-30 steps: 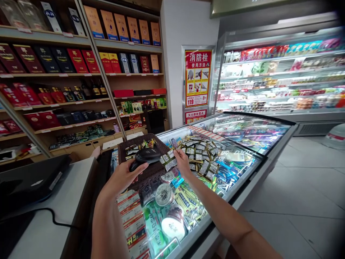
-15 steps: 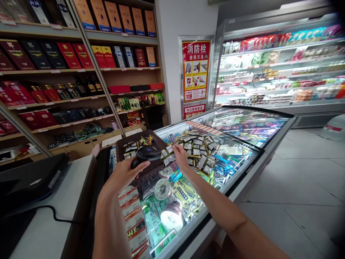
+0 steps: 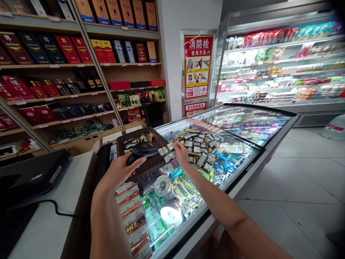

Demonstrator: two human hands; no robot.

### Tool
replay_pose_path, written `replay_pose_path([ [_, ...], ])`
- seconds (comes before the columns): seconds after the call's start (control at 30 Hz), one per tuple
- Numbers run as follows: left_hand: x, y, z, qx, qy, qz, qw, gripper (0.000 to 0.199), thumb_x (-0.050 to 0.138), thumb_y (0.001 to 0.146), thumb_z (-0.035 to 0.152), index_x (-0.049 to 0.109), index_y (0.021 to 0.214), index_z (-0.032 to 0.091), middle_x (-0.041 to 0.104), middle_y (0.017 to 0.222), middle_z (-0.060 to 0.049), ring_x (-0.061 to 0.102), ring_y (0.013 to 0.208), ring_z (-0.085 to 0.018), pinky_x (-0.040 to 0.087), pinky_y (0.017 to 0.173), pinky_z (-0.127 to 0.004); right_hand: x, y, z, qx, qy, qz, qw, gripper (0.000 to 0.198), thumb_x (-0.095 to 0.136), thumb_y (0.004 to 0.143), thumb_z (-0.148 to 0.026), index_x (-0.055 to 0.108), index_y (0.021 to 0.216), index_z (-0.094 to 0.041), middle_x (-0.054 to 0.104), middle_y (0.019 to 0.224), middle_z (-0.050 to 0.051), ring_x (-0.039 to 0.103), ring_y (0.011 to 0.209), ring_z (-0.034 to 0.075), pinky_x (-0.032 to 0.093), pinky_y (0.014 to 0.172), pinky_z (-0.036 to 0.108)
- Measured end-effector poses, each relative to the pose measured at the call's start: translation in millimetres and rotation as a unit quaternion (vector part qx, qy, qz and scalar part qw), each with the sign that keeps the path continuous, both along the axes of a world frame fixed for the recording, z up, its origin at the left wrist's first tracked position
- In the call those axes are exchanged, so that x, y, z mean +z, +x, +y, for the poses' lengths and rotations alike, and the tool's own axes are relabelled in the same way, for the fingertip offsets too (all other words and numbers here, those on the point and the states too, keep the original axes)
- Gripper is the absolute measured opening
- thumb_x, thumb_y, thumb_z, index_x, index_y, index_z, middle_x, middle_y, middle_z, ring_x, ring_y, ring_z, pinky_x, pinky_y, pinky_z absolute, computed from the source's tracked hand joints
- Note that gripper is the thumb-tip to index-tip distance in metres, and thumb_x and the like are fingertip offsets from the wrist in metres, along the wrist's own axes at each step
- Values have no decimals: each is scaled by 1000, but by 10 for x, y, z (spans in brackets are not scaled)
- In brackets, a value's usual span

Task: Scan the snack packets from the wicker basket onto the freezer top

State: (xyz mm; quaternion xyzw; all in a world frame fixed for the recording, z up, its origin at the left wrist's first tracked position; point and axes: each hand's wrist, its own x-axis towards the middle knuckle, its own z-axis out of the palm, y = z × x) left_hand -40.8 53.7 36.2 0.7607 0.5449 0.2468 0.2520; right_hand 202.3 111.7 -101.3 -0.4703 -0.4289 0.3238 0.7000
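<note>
My left hand (image 3: pixel 122 168) is wrapped round the handle of a black barcode scanner (image 3: pixel 145 149), whose head points right. Pinched by its edge in my right hand (image 3: pixel 182 154) is a small snack packet (image 3: pixel 167 152), printed side up, just off the scanner's front. Under the scanner is a dark brown woven basket (image 3: pixel 159 136) with more packets in it. To the right of my right hand, a loose heap of similar packets (image 3: pixel 199 144) lies on the glass top of a chest freezer (image 3: pixel 231 138).
Under the glass are ice-cream tubs (image 3: pixel 163 185) and wrapped ices. A white counter (image 3: pixel 70 183) with a black device (image 3: pixel 35 174) and cable stands at the left. Shelves of boxed bottles (image 3: pixel 70 52) line the back left; an open display fridge (image 3: pixel 280 68) is at the right.
The scanner has shifted slightly left in my left hand. The packet in my right hand has tilted and shows more of its printed face. The view has moved slightly.
</note>
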Motion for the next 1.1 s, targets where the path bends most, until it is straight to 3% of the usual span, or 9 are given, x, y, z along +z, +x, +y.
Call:
replay_pose_path([
  [0.17, -18, -7, 16, -4, 8, 0, 1000, 44, 64, 75, 65, 60, 70, 21, 60, 55, 1, 56, 55, -17, 37, 53, -24, -14, -2, 20, 12, -13, 16, 1000, 37, 53, 85, -60, 48, 76, -25, 39, 66, -3, 35, 59, 14, 32, 56, 27],
  [0.7, 31, 51, -37, 16, -13, -12, 1000, 54, 62, 71, 74, 60, 72, 20, 59, 59, 1, 57, 56, -16, 40, 52, -24, -17, 36, 56, -36, -17, -23, 999, 40, 51, 85, -62, 50, 74, -23, 42, 63, -4, 40, 61, 14, 32, 58, 26],
  [0.77, 19, 50, -21, 15, -16, -17, 1000, 54, 62, 71, 74, 61, 73, 20, 61, 62, 1, 58, 57, -16, 41, 53, -24, -7, 141, 98, -93, -14, -27, 995, 38, 49, 87, -60, 51, 78, -23, 46, 67, -3, 43, 65, 15, 35, 61, 27],
  [0.87, 20, 52, -9, 25, -23, -17, 999, 55, 63, 69, 75, 63, 75, 20, 62, 62, 0, 58, 58, -16, 41, 52, -24, 19, 463, 184, -249, -14, 2, 969, 29, 44, 91, -50, 50, 95, -21, 56, 89, 4, 53, 80, 18, 42, 73, 30],
  [0.97, 33, 50, -6, 39, -25, -25, 999, 57, 63, 67, 76, 64, 76, 20, 62, 60, 0, 57, 57, -17, 41, 51, -25, 20, 919, 243, -393, -37, 54, 917, 24, 36, 95, -36, 43, 112, -20, 56, 110, 11, 57, 96, 21, 45, 85, 36],
  [1.1, 36, 11, 17, 68, -17, -28, 997, 56, 63, 65, 77, 64, 72, 21, 61, 55, 0, 57, 55, -17, 41, 51, -26, -109, 1450, 263, -530, -118, 89, 835, 35, 27, 92, -17, 35, 125, -17, 47, 128, 18, 54, 115, 23, 44, 98, 41],
])
